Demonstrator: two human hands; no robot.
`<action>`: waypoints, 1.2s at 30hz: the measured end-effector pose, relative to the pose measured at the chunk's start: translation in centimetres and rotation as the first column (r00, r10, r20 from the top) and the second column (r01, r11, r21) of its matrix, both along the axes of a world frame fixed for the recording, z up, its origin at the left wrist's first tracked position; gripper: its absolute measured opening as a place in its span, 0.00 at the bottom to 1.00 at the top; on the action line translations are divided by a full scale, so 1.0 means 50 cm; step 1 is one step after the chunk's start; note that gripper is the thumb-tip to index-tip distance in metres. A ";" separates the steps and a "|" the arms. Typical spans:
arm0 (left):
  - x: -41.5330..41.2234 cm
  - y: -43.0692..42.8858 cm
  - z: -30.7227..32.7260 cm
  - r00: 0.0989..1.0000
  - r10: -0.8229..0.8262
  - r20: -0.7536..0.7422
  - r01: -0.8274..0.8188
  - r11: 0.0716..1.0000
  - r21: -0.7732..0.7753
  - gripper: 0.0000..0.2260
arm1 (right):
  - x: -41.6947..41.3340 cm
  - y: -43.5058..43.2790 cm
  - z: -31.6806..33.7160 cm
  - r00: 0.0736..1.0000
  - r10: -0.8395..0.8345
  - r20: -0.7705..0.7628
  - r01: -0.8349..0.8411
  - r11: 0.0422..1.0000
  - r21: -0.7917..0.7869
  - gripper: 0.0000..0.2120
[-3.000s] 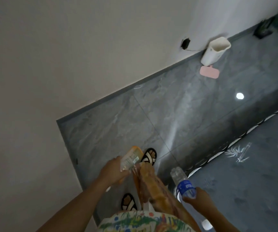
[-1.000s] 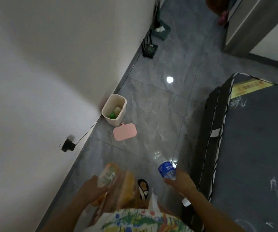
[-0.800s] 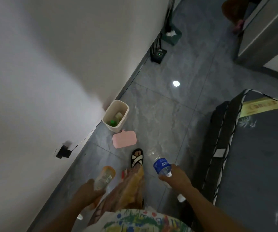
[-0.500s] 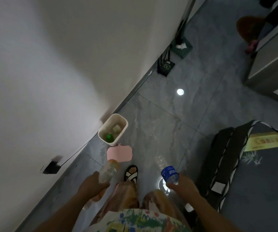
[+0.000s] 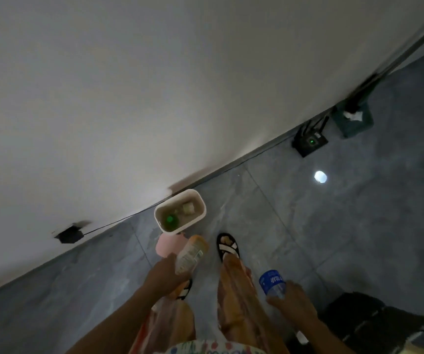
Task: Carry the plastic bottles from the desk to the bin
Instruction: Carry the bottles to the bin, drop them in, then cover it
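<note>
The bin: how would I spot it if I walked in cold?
Follow the white wall down to where it meets the grey floor. The bin stands there against the skirting, just ahead of the person's feet, with a pink lid lying flat in front of it. It is the only open cream tub around, and something green shows inside.

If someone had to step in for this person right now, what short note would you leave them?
Left hand: holds an orange-capped bottle.
Right hand: holds a blue-labelled bottle.
The bin stands open by the wall, just ahead of the feet, with some items inside; a pink lid lies on the floor beside it.
Done: bottles carried to the bin.
Left: drop both in.
</note>
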State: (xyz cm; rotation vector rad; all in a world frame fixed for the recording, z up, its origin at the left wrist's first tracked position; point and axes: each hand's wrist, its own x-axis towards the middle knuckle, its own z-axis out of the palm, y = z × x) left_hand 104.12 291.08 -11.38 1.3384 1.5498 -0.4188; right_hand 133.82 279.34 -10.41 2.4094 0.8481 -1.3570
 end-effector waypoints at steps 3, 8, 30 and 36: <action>0.024 -0.005 -0.011 0.967 0.253 -0.030 -0.255 0.966 -0.051 0.27 | 0.057 0.117 -0.017 0.990 0.135 -0.050 -0.133 0.991 0.029 0.27; 0.059 -0.006 -0.069 0.814 0.576 -0.072 -0.581 0.809 -0.092 0.22 | 0.071 0.279 -0.072 0.944 0.307 -0.123 -0.298 0.951 0.085 0.31; 0.074 0.121 -0.584 -0.424 0.906 -0.012 -0.688 -0.330 -0.646 0.09 | -0.244 0.611 -0.715 0.767 0.627 -0.137 -0.632 0.775 0.002 0.36; 0.108 0.137 -0.656 -0.522 0.853 0.002 -0.631 -0.385 -0.674 0.11 | -0.312 0.662 -0.831 0.697 0.710 -0.096 -0.703 0.704 0.106 0.32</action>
